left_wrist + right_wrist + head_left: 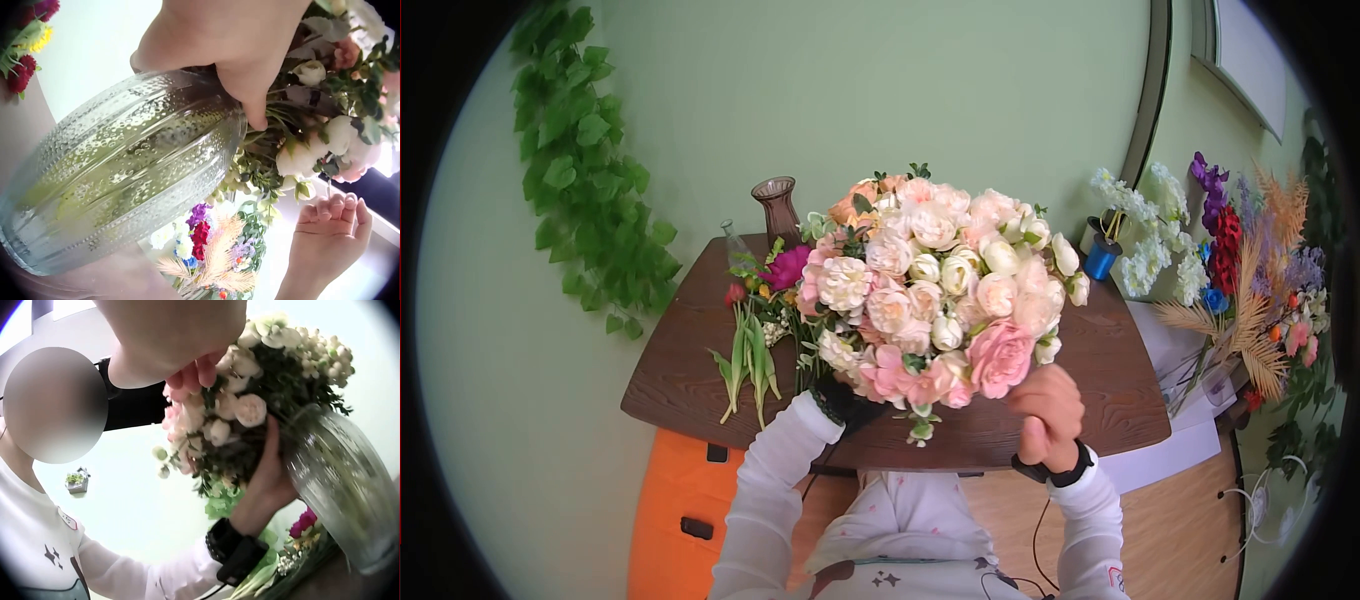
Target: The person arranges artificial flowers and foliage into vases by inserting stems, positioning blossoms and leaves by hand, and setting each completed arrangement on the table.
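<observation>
A large bouquet of pink, peach and cream flowers (960, 280) stands in a clear ribbed glass vase (137, 162) with water and stems inside. My left hand (231, 44) grips the vase at its neck, just under the blooms. In the right wrist view, the thumb of this left hand (269, 475) lies along the stems by the rim. My right hand (1050, 410) is raised beside the lower right blooms, next to a big pink rose (1001, 358). Its fingers are curled in, with nothing seen between them. Blooms hide the vase in the head view.
Tulips with green leaves (750, 360) and a magenta flower (787, 268) lie left on the dark wooden table (690, 310). A purple-brown glass vase (776, 207) stands behind them. White blossoms in a blue vase (1102, 262) stand back right; dried and coloured flowers (1250, 290) are farther right.
</observation>
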A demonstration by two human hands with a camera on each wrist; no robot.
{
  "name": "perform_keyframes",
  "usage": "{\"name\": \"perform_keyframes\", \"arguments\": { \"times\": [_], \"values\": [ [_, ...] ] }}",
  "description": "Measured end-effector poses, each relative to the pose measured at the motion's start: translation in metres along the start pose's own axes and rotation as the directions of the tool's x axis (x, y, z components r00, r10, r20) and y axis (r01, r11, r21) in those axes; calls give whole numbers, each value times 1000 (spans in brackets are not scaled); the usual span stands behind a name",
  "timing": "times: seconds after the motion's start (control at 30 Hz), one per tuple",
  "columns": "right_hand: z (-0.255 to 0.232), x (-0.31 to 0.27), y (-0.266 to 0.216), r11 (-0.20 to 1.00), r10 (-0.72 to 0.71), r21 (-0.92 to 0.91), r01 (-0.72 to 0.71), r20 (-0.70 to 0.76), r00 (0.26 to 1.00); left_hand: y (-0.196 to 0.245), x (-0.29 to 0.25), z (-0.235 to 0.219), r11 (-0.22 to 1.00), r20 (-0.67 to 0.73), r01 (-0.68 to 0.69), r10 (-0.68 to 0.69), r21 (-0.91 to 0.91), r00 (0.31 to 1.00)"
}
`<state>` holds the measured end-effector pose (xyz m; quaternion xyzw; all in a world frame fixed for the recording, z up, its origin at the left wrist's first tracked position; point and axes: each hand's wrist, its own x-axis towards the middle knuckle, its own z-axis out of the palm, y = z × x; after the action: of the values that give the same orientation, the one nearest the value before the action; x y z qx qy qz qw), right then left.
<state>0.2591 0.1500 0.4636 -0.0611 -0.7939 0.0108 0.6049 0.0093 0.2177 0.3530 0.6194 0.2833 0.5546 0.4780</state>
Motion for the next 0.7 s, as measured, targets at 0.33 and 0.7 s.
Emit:
{"name": "perform_keyframes", "arguments": {
  "times": [0.33,0.7],
  "values": [
    [53,-112,60,787,617,-174,-592,213,757,-15,-19,14,999,44,21,-23,39,999],
    [54,-102,68,813,582,-191,-550,244,776,-18,-18,11,994,81,31,-39,101,996]
  ]
}}
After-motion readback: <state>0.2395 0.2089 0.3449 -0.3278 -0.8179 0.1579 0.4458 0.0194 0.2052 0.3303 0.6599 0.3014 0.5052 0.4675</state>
